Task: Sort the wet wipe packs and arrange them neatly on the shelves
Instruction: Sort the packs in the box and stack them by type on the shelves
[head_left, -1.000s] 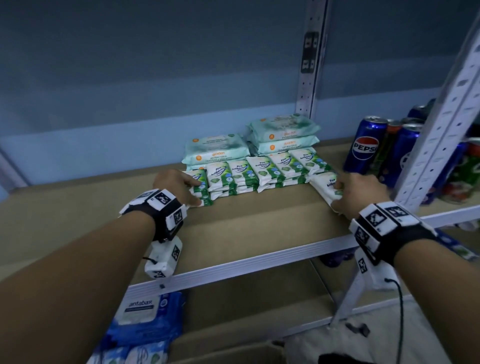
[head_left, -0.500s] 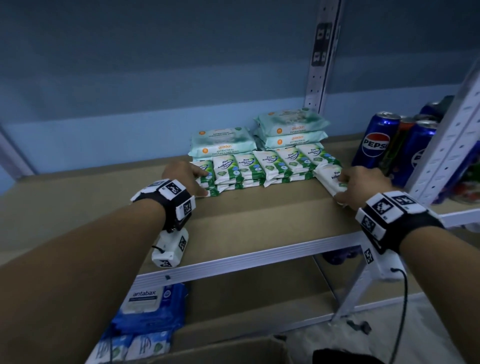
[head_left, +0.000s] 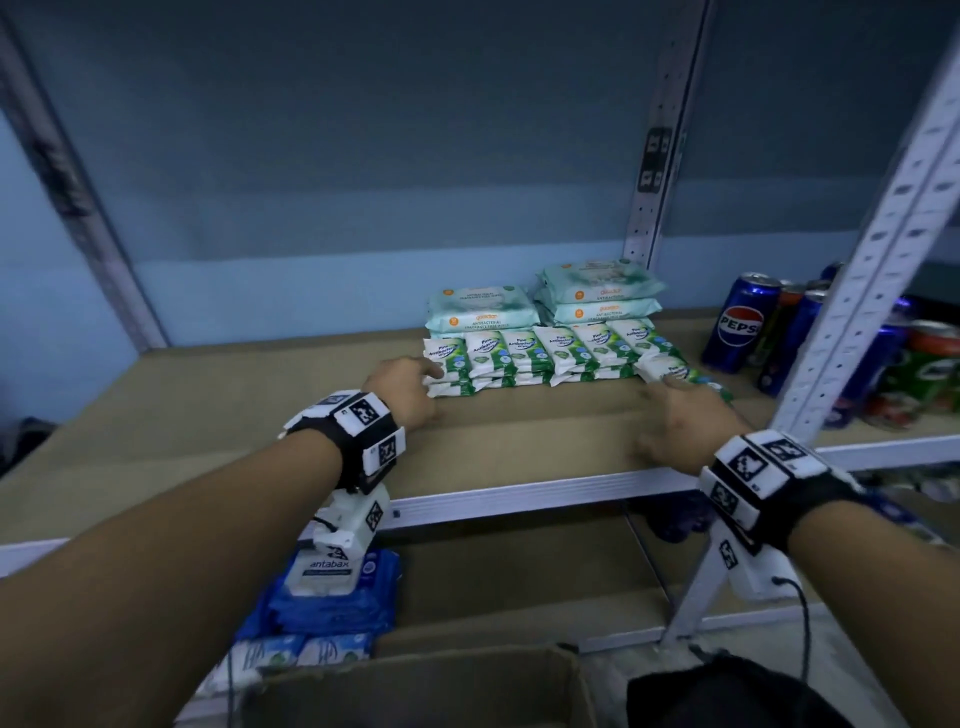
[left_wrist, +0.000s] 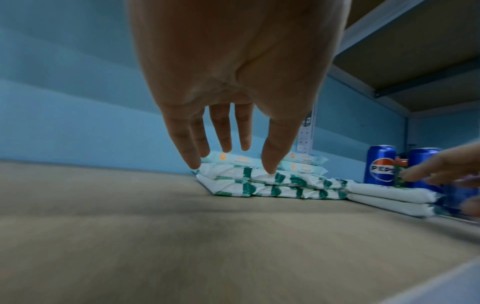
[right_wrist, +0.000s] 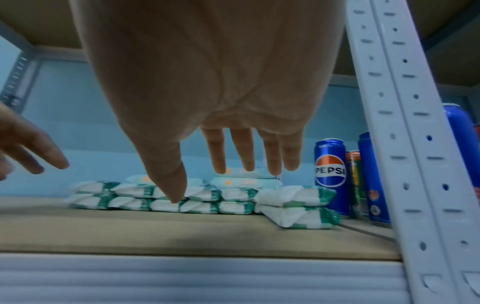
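A two-high row of small green-and-white wipe packs lies on the tan shelf board. Behind it are two stacks of larger pale teal packs. My left hand is at the row's left end with straight fingers. In the left wrist view its thumb tip rests on the top pack. My right hand is just in front of the right end pair, which sits skewed forward of the row. Its fingers are straight and spread, holding nothing.
Pepsi cans and other drink cans stand right of the packs, behind a white perforated upright. Blue antabax packs lie on the lower shelf. A cardboard box is below me.
My right hand let go of the right end pack and drew back a little. The left hand's fingers straightened at the left end. The head view pulled back.
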